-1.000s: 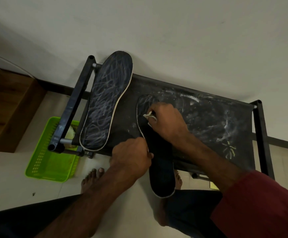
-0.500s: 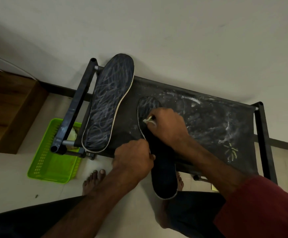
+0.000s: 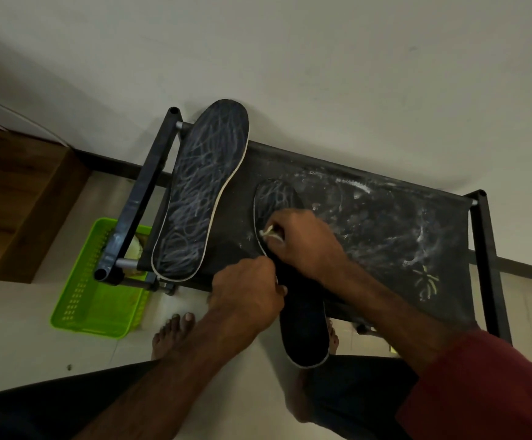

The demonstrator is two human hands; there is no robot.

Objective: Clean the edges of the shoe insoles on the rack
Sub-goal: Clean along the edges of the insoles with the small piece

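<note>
The rack (image 3: 385,223) stands against the far wall. The left insole (image 3: 201,192) lies on its left end, overhanging the far rail. The right insole (image 3: 303,328) lies beside it, jutting past the near edge. The right grip (image 3: 303,239), pinching a small wad (image 3: 267,231), sits on its far part, and the left grip (image 3: 245,296) holds its left edge, nearer. A basket (image 3: 93,312) sits on the floor, partly under the rack's left end.

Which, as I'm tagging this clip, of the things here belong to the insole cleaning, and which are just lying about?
Job in hand:
held insole, gripped by the left hand
white wad, pinched by the right hand
scribbled insole
rack

Lying about:
green basket
wooden unit
</note>
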